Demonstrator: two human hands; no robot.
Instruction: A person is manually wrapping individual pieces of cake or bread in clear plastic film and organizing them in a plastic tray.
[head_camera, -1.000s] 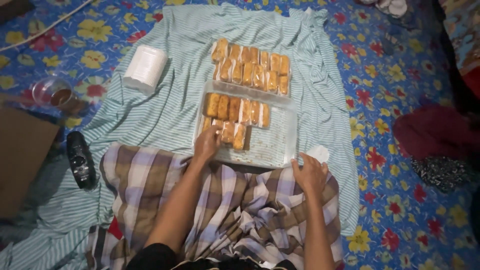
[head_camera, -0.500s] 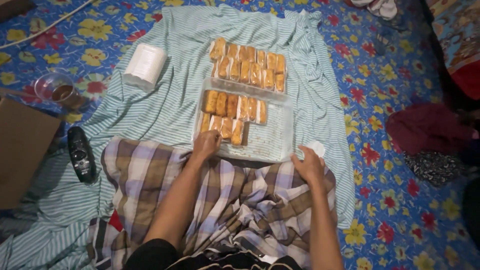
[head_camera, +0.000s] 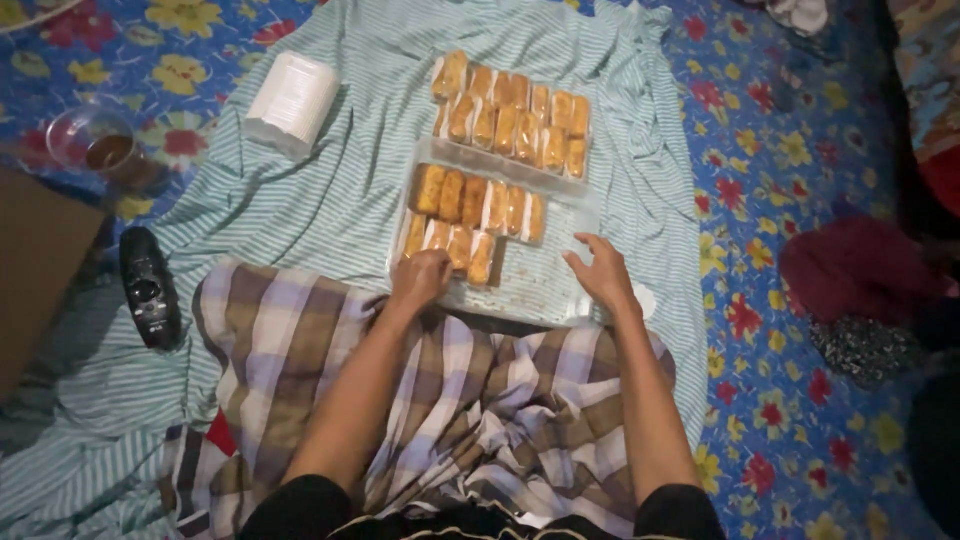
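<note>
Hidden: left hand (head_camera: 420, 278) covers the near end of the front row, grip unclear.
Right hand (head_camera: 600, 272): fingers spread, resting over the clear tray (head_camera: 545, 285), holding nothing.
Pastries (head_camera: 478, 205): golden sticks, long axes pointing away from the person, side by side on the tray, on the striped cloth (head_camera: 330, 205).

A clear plastic tray (head_camera: 540, 285) lies flat on a green-striped cloth, just beyond a checked cloth over the person's lap. It is partly filled: a far row of golden-brown rolls (head_camera: 478, 200), each in a clear wrap, lies side by side, long axes pointing away from the person, and a shorter near row (head_camera: 450, 245) fills only the tray's left part. The tray's near right part is bare. The left hand (head_camera: 420, 280) rests on the near row's end rolls, fingers curled. The right hand (head_camera: 600, 275) lies spread at the tray's near right corner, touching its rim.
</note>
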